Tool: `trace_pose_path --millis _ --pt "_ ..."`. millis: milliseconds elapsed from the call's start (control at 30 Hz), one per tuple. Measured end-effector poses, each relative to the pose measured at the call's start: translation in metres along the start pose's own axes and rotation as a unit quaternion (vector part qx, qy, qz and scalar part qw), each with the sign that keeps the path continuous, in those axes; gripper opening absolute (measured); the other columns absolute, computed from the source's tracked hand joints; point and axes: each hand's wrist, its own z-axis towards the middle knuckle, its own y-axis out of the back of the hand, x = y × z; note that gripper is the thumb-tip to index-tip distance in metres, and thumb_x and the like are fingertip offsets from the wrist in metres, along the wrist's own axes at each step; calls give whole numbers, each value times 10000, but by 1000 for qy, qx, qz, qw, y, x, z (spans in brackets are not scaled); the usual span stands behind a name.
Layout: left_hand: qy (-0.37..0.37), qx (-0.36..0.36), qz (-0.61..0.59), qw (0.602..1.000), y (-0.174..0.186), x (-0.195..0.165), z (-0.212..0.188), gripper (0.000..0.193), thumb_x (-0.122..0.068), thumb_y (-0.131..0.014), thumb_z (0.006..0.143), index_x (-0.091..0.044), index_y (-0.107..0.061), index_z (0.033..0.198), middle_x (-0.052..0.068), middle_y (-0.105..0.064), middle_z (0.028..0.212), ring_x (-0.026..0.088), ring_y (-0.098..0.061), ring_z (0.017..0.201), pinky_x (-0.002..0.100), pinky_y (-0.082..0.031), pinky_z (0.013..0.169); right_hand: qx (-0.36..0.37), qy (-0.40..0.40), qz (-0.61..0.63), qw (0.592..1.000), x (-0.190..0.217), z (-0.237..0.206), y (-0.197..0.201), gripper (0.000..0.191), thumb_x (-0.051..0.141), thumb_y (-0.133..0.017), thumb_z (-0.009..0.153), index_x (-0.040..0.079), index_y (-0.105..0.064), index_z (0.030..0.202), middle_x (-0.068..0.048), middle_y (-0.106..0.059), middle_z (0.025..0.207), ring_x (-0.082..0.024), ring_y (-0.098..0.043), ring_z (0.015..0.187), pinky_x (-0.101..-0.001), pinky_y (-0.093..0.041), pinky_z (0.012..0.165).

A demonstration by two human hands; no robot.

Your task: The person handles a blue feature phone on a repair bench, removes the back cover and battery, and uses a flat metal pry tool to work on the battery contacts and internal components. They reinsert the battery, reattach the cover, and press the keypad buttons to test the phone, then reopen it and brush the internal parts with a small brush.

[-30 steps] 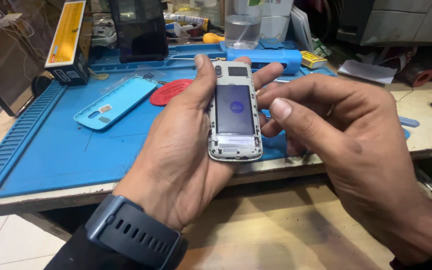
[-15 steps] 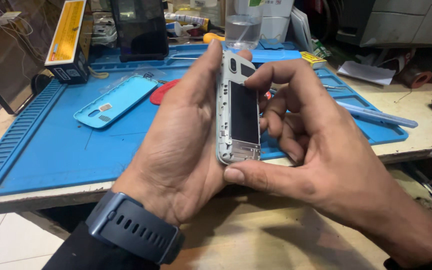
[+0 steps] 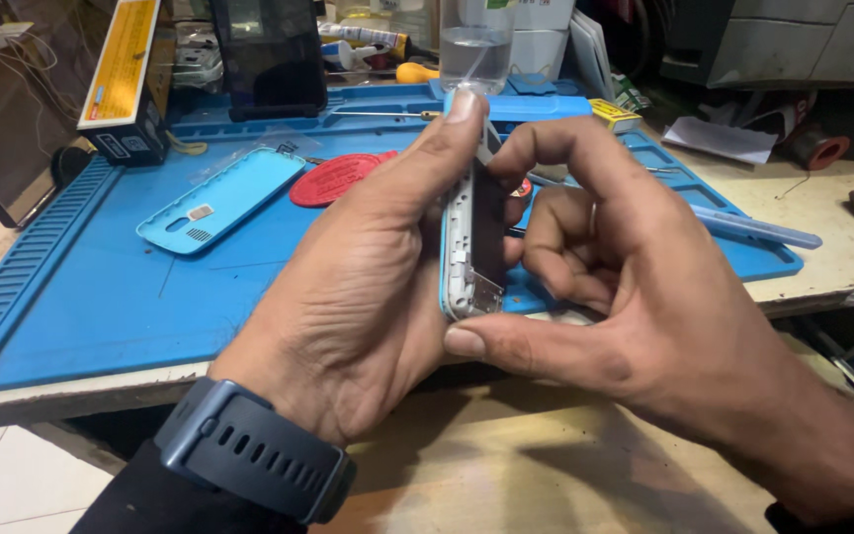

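Containers first: clear liquid fills the lower part of a transparent plastic bottle (image 3: 476,44) standing at the far edge of the blue work mat (image 3: 101,297), and a yellow-and-black box (image 3: 123,79) stands upright at the mat's far left corner; what that box holds cannot be told. On the mat lie a light-blue back cover (image 3: 221,198), inner face up with a small cut-out, a red round disc (image 3: 333,180) just beside it, and a pale blue pen-like tool (image 3: 758,229) lying across the mat's right edge onto the wooden bench (image 3: 842,267).

Held above the near edge of the mat, between both hands, is a small opened phone (image 3: 471,237), turned edge-on to the camera. Its frame is light blue with a white inner rim, a dark panel runs along the visible face, and a small metal plate shows near the bottom end.

Left hand (image 3: 358,307), a dark wristband (image 3: 254,465) on its wrist, wraps the phone from behind, fingers pressed together along the back with one fingertip over the top end. Right hand (image 3: 635,307) pinches the phone: thumb under the bottom end, forefinger arched to the upper edge, other fingers curled against the face.
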Motion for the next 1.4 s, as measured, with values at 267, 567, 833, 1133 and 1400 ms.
trace_pose_path --millis 267,567,833,1133,1400 --pt "-2 40 13 999 -8 -2 1 293 -358 -630 1037 -86 -615 1147 10 -632 994 129 -610 842 290 -565 718 4 -38 45 998 -6 3 5 717 144 -938 697 104 -482 1250 81 -353 706 -34 -353 639 -210 -315 592" --pt "6 22 29 999 -7 -2 1 328 -360 -630 1017 -57 -645 1141 14 -624 951 110 -586 816 274 -546 676 -8 -41 36 998 -8 2 6 725 160 -951 685 108 -486 1238 83 -337 706 -41 -342 644 -220 -275 574" --pt "-3 47 36 998 -6 -2 2 332 -370 -636 1023 -58 -653 1134 24 -607 918 113 -579 821 271 -539 661 -12 -29 2 1000 -9 3 7 723 184 -956 680 98 -491 1226 88 -337 692 -40 -324 631 -222 -239 539" --pt "6 22 29 999 -7 -1 2 320 -360 -616 1021 -62 -646 1133 19 -613 949 121 -573 833 277 -543 699 -18 -20 -11 1000 -10 3 7 709 189 -961 680 78 -500 1208 86 -325 725 -42 -330 663 -214 -273 562" --pt "6 34 15 999 -6 -1 2 310 -348 -613 1027 -86 -635 1192 7 -594 959 116 -556 832 273 -543 692 -16 -25 -1 1000 -8 4 7 702 170 -960 680 74 -497 1198 84 -318 736 -38 -334 669 -207 -284 562"
